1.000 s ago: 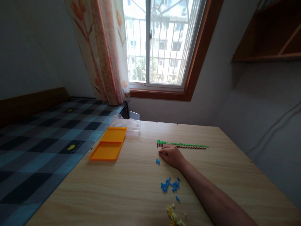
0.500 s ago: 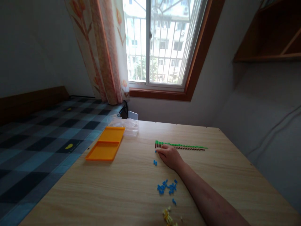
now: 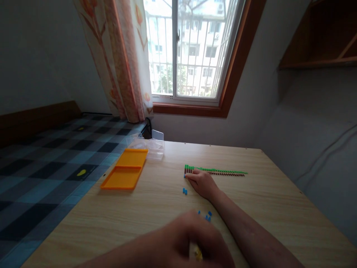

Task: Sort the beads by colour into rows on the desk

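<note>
At the left end of the lined-up small blocks, my right hand [image 3: 203, 183] has its fingertips closed on a small blue block [image 3: 185, 175]. Just beyond it run a row of brown blocks [image 3: 225, 174] and a row of green blocks [image 3: 228, 171]; the hand covers part of the brown row. Two loose blue blocks [image 3: 184, 191] lie nearer to me. My left hand [image 3: 195, 234] is curled and blurred in the foreground, over the pile of blue blocks [image 3: 208, 218] and some yellow pieces [image 3: 198, 253], hiding most of both. Its fingertips cannot be made out.
An orange two-part tray [image 3: 120, 178] lies on the left of the wooden table [image 3: 156, 201]. Behind it stand clear plastic boxes [image 3: 156, 150]. A bed with a checked cover [image 3: 55, 156] adjoins the table's left edge. A window [image 3: 198, 56] and a curtain [image 3: 122, 63] are beyond.
My left hand has come into view from below, over the blue pile. My right hand has shifted the blue block slightly away from me, up against the brown row's end.
</note>
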The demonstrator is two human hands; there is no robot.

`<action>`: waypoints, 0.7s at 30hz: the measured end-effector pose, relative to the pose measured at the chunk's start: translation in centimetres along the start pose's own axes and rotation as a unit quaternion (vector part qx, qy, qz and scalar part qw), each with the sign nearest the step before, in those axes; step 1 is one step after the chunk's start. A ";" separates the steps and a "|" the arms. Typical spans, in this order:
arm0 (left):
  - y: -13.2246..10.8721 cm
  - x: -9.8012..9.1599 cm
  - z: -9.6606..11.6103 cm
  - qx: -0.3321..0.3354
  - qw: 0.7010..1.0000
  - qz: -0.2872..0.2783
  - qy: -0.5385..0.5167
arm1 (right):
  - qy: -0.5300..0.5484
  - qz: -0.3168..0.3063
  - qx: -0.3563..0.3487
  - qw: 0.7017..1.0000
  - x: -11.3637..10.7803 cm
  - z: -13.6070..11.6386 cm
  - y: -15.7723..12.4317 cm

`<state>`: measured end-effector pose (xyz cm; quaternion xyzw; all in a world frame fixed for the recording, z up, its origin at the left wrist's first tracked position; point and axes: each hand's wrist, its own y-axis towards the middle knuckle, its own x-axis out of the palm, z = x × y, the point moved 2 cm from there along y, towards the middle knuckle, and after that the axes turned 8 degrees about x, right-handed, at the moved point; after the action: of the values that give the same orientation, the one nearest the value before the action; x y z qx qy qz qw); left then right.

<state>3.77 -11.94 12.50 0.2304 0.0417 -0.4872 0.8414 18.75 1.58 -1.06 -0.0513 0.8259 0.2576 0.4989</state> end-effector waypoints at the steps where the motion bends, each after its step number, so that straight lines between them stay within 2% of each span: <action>1: 0.1 -1.5 -1.8 -0.013 0.998 0.054 0.041 | -0.001 -0.002 0.002 1.000 0.0 0.0 0.0; 2: 0.1 -3.4 -3.8 -0.021 0.976 0.147 0.157 | -0.002 -0.004 0.004 1.000 0.0 0.1 0.0; 3: 0.0 -5.0 -5.8 -0.027 0.946 0.187 0.265 | 0.000 -0.007 0.004 1.000 0.0 0.1 0.0; 6: -0.9 -8.7 -11.5 -0.064 0.862 0.205 0.460 | 0.012 -0.008 0.000 1.000 0.1 0.4 0.0; 8: -1.6 -10.1 -14.1 -0.082 0.830 0.195 0.516 | 0.012 -0.007 0.000 1.000 0.2 0.5 0.0; 11: -2.3 -10.6 -15.9 -0.084 0.822 0.157 0.542 | 0.002 -0.012 0.004 1.000 0.4 0.7 -0.1; 15: -2.2 -10.2 -16.2 -0.077 0.821 0.105 0.556 | 0.011 -0.018 0.012 1.000 0.4 0.8 -0.1; 21: -1.9 -10.0 -16.6 -0.087 0.814 0.088 0.568 | 0.016 -0.021 0.022 0.999 0.3 0.9 -0.1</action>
<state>-0.54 2.39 -0.01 0.3944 0.5337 -0.1880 0.7240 19.31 1.94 -1.73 -0.0617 0.8380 0.2279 0.4919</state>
